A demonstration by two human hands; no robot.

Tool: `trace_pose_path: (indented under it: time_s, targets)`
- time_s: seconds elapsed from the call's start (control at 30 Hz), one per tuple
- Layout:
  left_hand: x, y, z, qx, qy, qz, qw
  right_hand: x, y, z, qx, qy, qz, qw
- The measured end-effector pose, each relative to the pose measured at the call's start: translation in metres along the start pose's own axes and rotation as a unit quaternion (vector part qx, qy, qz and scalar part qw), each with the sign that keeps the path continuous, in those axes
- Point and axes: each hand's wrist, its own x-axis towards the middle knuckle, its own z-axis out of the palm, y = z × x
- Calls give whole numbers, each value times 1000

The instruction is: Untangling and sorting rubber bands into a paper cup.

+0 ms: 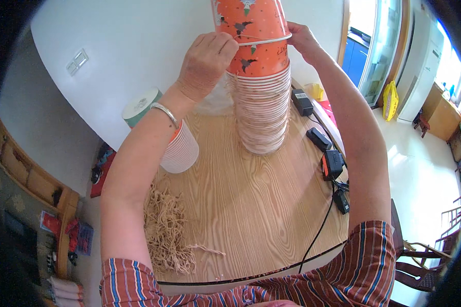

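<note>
The cup (256,21) stood rim-down on the tall stack (264,115), at 12 o'clock in the view. The left hand (208,59) was nearly closed at the rim's 9 o'clock, pinching a string (258,37). The right hand (303,41), partly curled, touched the 3 o'clock side; its fingertips were hidden, so its grip couldn't be told. A string heap (169,230) lay at 7 o'clock, adapters (334,165) at 3.
</note>
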Motion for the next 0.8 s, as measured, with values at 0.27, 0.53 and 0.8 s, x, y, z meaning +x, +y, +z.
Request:
trace_pose_path:
  time_s: [0.27, 0.53, 0.8]
  targets:
    - [-13, 9, 4, -27, -18, -4, 999, -10, 2, 8, -29, 8, 15, 999]
    - [-24, 16, 9, -61, -20, -26, 998, -13, 13, 3, -3, -27, 37, 999]
    - [-38, 21, 11, -79, -38, -37, 995, -19, 19, 7, -47, -2, 62, 997]
